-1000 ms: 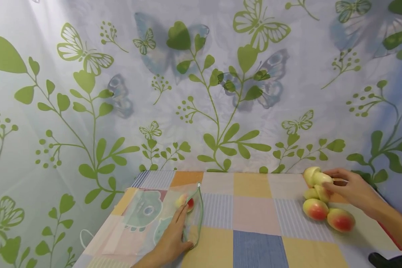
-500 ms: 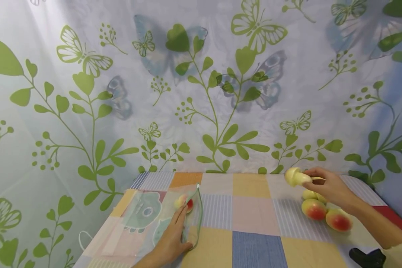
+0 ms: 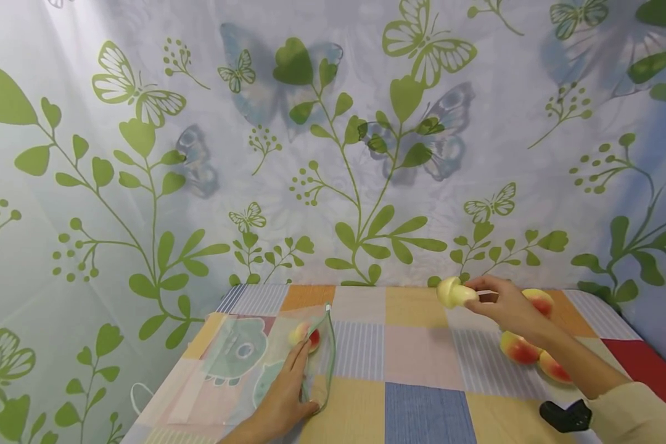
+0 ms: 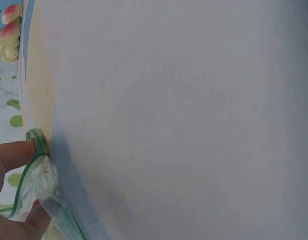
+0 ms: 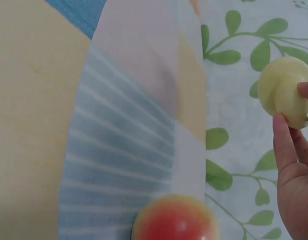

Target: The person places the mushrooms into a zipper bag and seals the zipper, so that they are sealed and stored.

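Head view puts your right hand above the surface, with a pale yellow mushroom pinched between thumb and fingers. Right wrist view agrees: your fingertips take it at the stem, and the cap juts out free of them. Your left hand grasps a clear printed bag at its mouth; in the left wrist view one digit presses the green zip edge while another sits behind the plastic, and the head view shows the lips parted. One red-and-yellow fruit shows through the plastic near that mouth. Over to the right, three more fruits sit on the surface, partly covered by your right hand and forearm.

For this carry, a light, even pinch seems best: the mushroom looks smooth and could roll if you squeeze one side harder. Move it level and slowly, high enough to clear the raised rim. With the left hand, hold the lips apart without flattening the plastic, since thin film likely folds inward. If the mushroom meets the bag, lead with the cap and release only past the zip, so nothing snags.
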`<act>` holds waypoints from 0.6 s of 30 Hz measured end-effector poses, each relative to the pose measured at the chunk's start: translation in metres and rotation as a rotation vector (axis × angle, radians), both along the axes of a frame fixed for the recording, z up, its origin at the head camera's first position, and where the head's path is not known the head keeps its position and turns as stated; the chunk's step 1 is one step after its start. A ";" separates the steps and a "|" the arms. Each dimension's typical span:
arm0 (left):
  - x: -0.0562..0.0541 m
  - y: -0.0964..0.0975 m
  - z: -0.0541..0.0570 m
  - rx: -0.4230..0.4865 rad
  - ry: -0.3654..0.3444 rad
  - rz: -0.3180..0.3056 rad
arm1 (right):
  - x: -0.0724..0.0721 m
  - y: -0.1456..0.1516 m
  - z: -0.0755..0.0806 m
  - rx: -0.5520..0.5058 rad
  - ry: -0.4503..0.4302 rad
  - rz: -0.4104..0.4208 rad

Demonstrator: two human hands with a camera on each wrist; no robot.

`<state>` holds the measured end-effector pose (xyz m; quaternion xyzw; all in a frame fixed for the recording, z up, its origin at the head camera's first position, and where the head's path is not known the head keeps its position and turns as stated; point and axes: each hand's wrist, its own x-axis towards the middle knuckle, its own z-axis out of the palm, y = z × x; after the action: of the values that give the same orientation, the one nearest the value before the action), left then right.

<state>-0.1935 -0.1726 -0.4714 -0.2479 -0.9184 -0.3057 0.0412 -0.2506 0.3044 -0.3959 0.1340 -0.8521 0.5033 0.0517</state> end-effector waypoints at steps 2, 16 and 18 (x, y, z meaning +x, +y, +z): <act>0.000 0.000 0.000 -0.001 0.001 -0.001 | -0.002 -0.005 -0.001 -0.005 0.008 0.014; -0.001 0.000 -0.002 0.003 0.006 -0.003 | -0.013 -0.032 -0.011 -0.020 -0.005 0.049; -0.001 -0.001 -0.002 0.002 0.003 -0.003 | -0.016 -0.039 -0.012 -0.026 -0.018 0.069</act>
<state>-0.1942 -0.1737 -0.4731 -0.2497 -0.9176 -0.3064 0.0425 -0.2663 0.2653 -0.4083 0.1583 -0.8407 0.5170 0.0284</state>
